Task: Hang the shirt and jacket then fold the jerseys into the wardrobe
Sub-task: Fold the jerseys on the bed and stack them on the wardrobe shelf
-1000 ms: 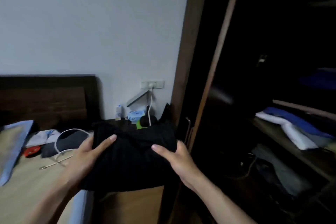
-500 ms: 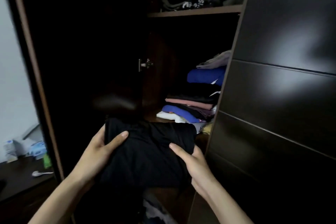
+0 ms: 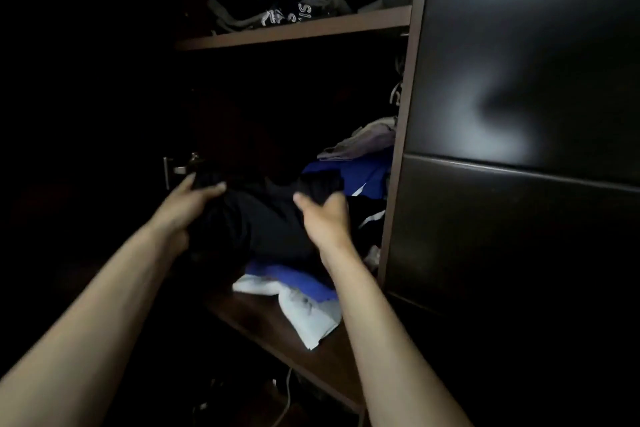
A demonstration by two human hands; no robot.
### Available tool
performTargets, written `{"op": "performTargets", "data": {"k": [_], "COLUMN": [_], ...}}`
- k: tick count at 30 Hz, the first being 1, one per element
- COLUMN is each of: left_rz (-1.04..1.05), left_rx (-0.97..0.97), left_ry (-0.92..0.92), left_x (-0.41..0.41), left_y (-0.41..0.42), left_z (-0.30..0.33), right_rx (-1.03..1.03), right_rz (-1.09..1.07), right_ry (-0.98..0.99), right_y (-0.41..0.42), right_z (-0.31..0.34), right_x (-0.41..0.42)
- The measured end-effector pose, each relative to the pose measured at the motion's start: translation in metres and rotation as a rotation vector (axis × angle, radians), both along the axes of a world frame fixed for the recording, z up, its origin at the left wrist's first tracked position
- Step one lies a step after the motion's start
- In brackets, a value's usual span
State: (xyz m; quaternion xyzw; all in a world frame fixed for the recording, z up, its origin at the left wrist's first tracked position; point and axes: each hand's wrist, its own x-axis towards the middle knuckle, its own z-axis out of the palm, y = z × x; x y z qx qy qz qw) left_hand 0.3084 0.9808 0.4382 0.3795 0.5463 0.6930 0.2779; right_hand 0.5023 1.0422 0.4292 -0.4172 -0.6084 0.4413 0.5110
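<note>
A: Nearest first? Lower shelf (image 3: pixel 311 354) edge, with white garment (image 3: pixel 304 315) hanging off its front.

B: Hands?

A: Both grip the folded black jersey (image 3: pixel 263 222). Left hand (image 3: pixel 188 204) has thumb on top, the rest underneath. Right hand (image 3: pixel 323 218) has its fingers (image 3: pixel 334 199) curled into the far corner. My guess is a two-sided hold keeps the fold from collapsing.

B: Where's the jersey?

A: Inside the wardrobe, over the blue garment (image 3: pixel 294 279). Can't tell whether it's resting. Stacked clothes (image 3: pixel 356 170) sit behind it, right side, against the door panel (image 3: pixel 519 114).

B: Farther?

A: Upper shelf (image 3: pixel 294 32), loose dark clothes on it.
</note>
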Motion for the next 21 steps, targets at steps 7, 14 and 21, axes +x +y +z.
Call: {"op": "performTargets", "data": {"k": [7, 14, 21], "left_rz": [0.049, -0.019, -0.425], "left_rx": [-0.237, 0.002, -0.249], "left_ry": [0.396, 0.875, 1.331], "left_x": [-0.016, 0.017, 0.039], "left_y": [0.147, 0.163, 0.138], "left_z": [0.015, -0.028, -0.052], "right_rx": [0.021, 0.481, 0.43], "right_rz": [-0.626, -0.561, -0.19], "right_ry": [-0.418, -0.443, -0.277], "right_y": [0.068, 0.05, 0.019], "right_z": [0.031, -0.031, -0.051], "right_x": [-0.004, -0.007, -0.028]}}
